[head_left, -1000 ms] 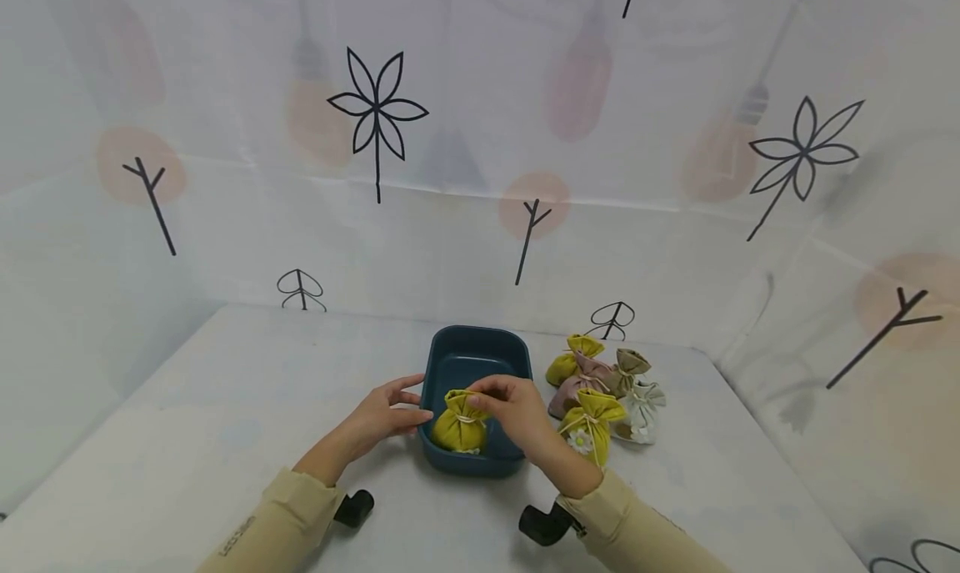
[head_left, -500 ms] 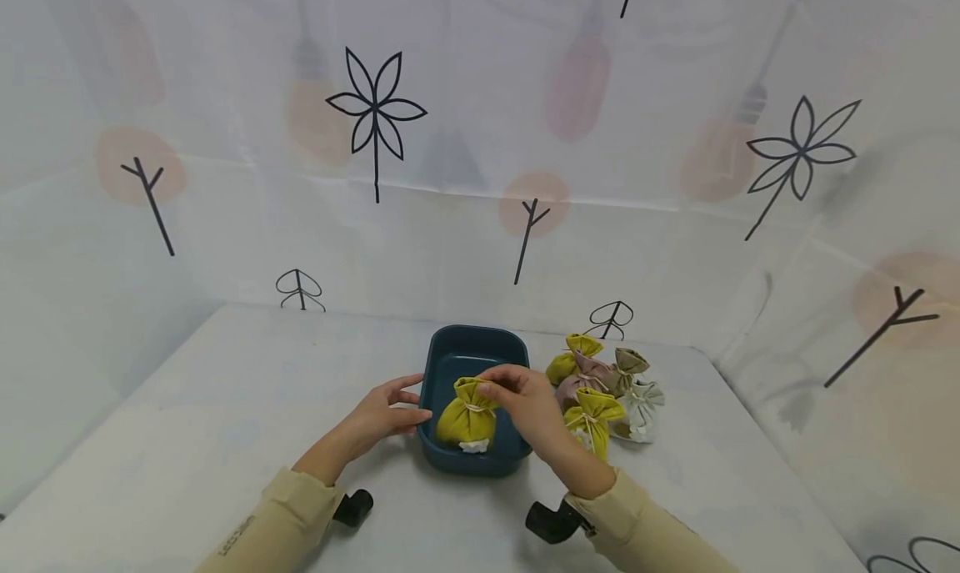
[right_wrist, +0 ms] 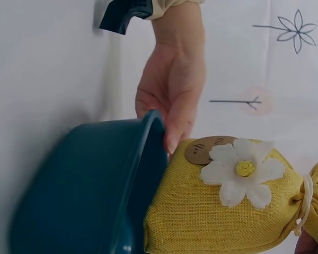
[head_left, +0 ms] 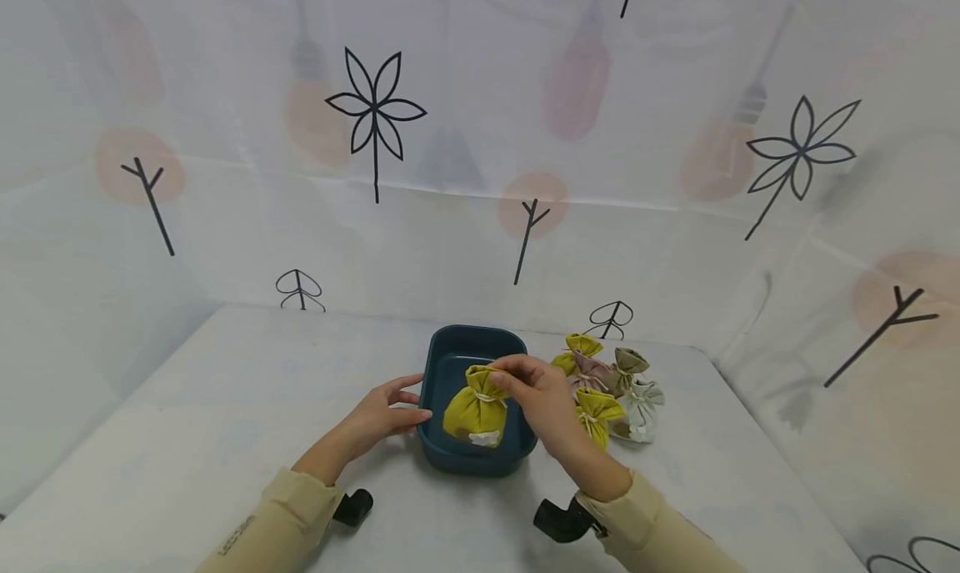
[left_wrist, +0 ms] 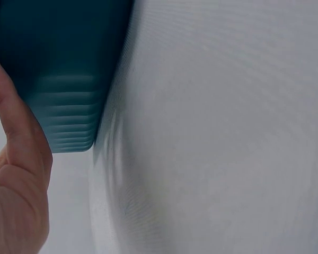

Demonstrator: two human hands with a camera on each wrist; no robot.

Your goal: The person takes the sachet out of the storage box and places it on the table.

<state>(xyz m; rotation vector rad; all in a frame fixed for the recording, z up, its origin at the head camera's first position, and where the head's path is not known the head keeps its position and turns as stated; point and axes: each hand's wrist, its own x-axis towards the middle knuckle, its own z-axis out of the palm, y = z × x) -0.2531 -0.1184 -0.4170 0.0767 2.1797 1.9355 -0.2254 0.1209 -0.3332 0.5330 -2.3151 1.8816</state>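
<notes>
A dark teal bin (head_left: 468,334) stands on the white table. My right hand (head_left: 498,379) pinches the tied neck of a yellow cloth pouch (head_left: 472,410) and holds it just above the bin's near end. In the right wrist view the pouch (right_wrist: 217,211) shows a white flower and a round tag, hanging over the bin (right_wrist: 79,185). My left hand (head_left: 408,402) rests with straight fingers against the bin's left outer wall. The left wrist view shows only the thumb of that hand (left_wrist: 16,174) beside the bin's wall (left_wrist: 53,63).
Right of the bin lies a cluster of tied pouches: a yellow one (head_left: 596,410), a pink one (head_left: 588,364), a tan one (head_left: 630,360) and a white one (head_left: 641,398). Printed white sheeting walls in the table behind and on both sides.
My right hand has raised the yellow pouch off the bin's floor and carried it slightly right and away from me. The left hand and the bin have stayed put.
</notes>
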